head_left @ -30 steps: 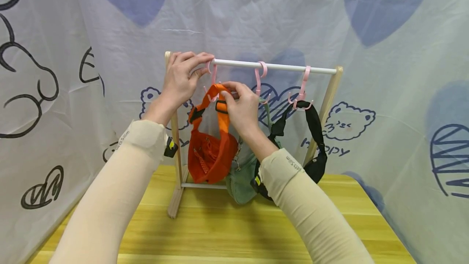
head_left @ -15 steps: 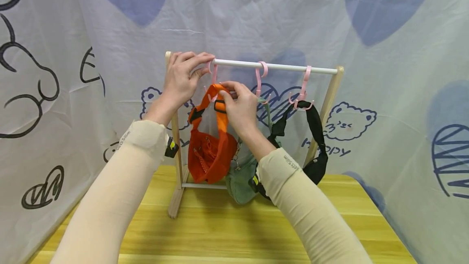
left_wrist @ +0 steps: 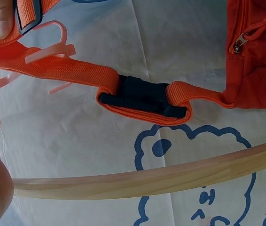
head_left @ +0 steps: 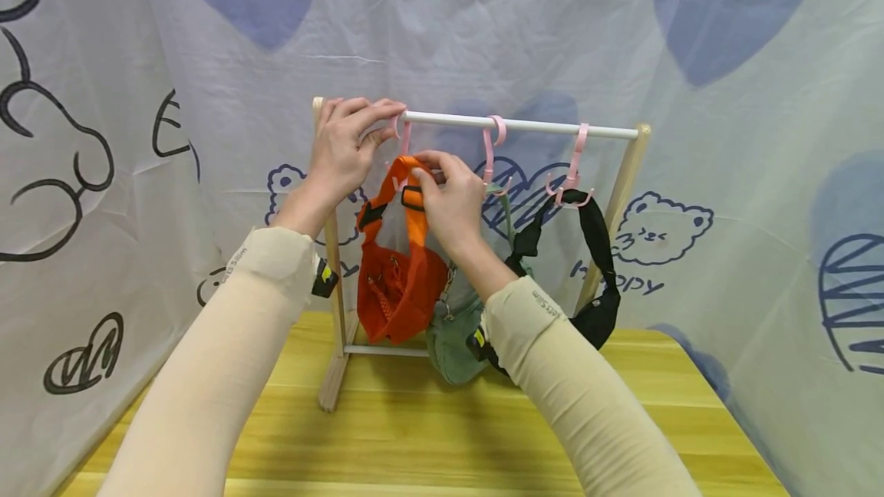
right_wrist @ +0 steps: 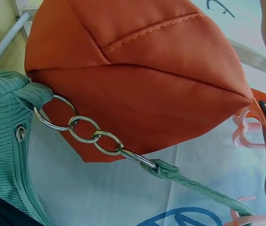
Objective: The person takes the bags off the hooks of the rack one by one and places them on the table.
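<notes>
An orange bag (head_left: pixel 400 297) hangs by its strap below the left end of a white rail (head_left: pixel 532 126). My right hand (head_left: pixel 452 202) pinches the top of that strap between thumb and fingers, beside a black slider. At the rail, my left hand (head_left: pixel 341 146) pinches the top of a pink hook (head_left: pixel 404 138), its fingers above and its thumb lower. In the left wrist view the orange strap (left_wrist: pixel 72 70) passes across the pink hook's prongs (left_wrist: pixel 50 52), and a black buckle (left_wrist: pixel 142 94) joins it lower down.
To the right, a green corduroy bag (head_left: pixel 452 351) and a black bag (head_left: pixel 597 320) hang from other pink hooks (head_left: pixel 572 163). A metal ring chain (right_wrist: pixel 83 129) on the green bag lies against the orange one. The wooden rack (head_left: pixel 333 374) stands on a wood-grain table (head_left: pixel 387 443).
The top of the orange strap has risen slightly with my right hand and now covers more of the hook's prongs. My left hand has kept its place at the rail.
</notes>
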`<state>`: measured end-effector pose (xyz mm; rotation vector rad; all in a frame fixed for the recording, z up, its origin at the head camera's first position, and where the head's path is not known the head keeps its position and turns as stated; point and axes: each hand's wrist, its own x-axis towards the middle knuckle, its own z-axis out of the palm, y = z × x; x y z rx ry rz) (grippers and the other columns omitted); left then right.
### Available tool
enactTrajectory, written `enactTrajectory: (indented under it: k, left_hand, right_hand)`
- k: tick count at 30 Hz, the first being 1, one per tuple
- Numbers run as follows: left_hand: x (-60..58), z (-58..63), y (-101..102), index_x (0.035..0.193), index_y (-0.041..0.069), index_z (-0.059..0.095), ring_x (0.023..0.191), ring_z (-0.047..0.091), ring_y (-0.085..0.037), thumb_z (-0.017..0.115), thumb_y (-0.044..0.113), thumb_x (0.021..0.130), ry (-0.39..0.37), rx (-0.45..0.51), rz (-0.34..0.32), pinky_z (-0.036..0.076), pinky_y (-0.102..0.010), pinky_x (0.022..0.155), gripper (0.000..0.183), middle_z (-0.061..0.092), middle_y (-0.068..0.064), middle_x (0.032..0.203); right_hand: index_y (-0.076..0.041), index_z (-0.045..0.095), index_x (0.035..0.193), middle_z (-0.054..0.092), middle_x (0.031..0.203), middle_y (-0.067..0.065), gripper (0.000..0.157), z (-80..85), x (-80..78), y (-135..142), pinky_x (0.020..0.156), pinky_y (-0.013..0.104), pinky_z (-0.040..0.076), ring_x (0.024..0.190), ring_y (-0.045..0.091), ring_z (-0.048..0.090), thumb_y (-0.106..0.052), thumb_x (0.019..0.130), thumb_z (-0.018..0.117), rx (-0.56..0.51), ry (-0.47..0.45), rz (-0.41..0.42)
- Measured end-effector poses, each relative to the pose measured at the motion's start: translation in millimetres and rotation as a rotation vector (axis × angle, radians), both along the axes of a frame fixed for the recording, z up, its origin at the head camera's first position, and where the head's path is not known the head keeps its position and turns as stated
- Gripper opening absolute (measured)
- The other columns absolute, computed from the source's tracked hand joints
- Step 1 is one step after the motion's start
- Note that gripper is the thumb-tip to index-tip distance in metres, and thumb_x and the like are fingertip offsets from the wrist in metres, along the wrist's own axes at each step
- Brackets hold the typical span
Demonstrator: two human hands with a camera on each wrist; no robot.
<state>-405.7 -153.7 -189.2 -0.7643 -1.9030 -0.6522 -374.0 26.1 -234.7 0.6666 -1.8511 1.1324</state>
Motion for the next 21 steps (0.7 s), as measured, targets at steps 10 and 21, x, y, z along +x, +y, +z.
enactTrajectory:
  k: [10,21]
  left_hand:
    - [-0.9,-0.2,1.4,0.132,0.013,0.073,0.116,0.058,-0.032,0.071,0.016,0.096,0.017,0.006,-0.007,0.033,-0.046,0.107,0.036,0.071,-0.01,0.133]
    - [-1.2,-0.4,-0.1,0.133,0.015,0.073,0.118,0.058,-0.031,0.069,0.02,0.097,-0.001,0.001,0.01,0.032,-0.044,0.109,0.036,0.07,-0.009,0.134]
  right_hand:
    - [0.001,0.076,0.113,0.075,0.106,0.015,0.019,0.5,-0.3,-2.7,0.078,0.031,0.06,0.086,0.025,0.073,-0.007,0.096,0.075,-0.019,0.013,0.025]
    - [0.001,0.076,0.114,0.075,0.107,0.015,0.019,2.2,0.6,-5.4,0.079,0.03,0.06,0.087,0.025,0.073,-0.008,0.097,0.074,-0.015,0.014,0.045]
